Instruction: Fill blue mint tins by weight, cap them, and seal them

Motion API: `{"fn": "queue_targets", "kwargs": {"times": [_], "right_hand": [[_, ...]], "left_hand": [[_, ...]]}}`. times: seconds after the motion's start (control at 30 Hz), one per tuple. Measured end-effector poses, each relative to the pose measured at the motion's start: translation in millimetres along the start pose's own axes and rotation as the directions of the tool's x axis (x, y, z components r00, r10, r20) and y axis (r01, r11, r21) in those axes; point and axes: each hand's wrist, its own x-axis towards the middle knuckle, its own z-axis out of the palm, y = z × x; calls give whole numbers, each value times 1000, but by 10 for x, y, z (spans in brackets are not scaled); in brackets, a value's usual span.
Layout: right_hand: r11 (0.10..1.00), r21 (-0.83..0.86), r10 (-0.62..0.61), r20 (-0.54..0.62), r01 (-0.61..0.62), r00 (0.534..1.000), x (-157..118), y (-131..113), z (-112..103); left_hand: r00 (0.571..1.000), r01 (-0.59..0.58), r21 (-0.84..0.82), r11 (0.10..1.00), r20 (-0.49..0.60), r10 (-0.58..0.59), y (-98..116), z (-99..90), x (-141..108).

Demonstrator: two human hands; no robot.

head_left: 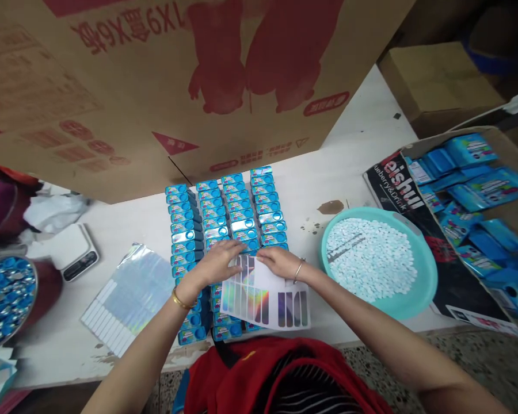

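Note:
Several rows of small blue tins (183, 257) stand packed together on the table in front of me. A shiny sticker sheet (293, 322) with silvery rainbow strips lies across the nearer tins, some strips gone from its white backing. My left hand (220, 261) reaches over the tins with its fingers stretched out, the fingertips at a tin beside the sheet's upper left corner. My right hand (280, 261) is closed at the sheet's top edge, thumb and fingers pinched on it. Whether a loose strip is between the fingers is too small to tell.
A big cardboard box (133, 86) stands behind the tins. To the right are a turquoise basin (427, 282) of small white tablets and a carton (397, 190) of blue packs. A second sticker sheet (132, 293), a white scale (75, 250) and a metal pot (47, 290) lie left.

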Motion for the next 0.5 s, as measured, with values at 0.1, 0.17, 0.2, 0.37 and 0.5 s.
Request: {"fn": "queue_targets", "kwargs": {"times": [0.1,0.17,0.2,0.37,0.5], "right_hand": [[990,144,-16,31,11,999,40,75,-4],[980,198,-28,55,17,998,66,96,-18],[977,213,-31,66,16,997,76,101,-25],[964,267,-39,113,7,993,106,128,-43],[967,257,-33,135,-3,990,129,171,-21]], "left_hand": [[988,-65,145,987,-132,84,113,56,-18],[984,-90,218,972,-131,121,180,109,-22],[984,-100,251,963,-121,134,204,138,-23],[973,-111,329,938,-155,170,220,270,-60],[951,-119,281,952,-242,191,188,377,-120]]}}
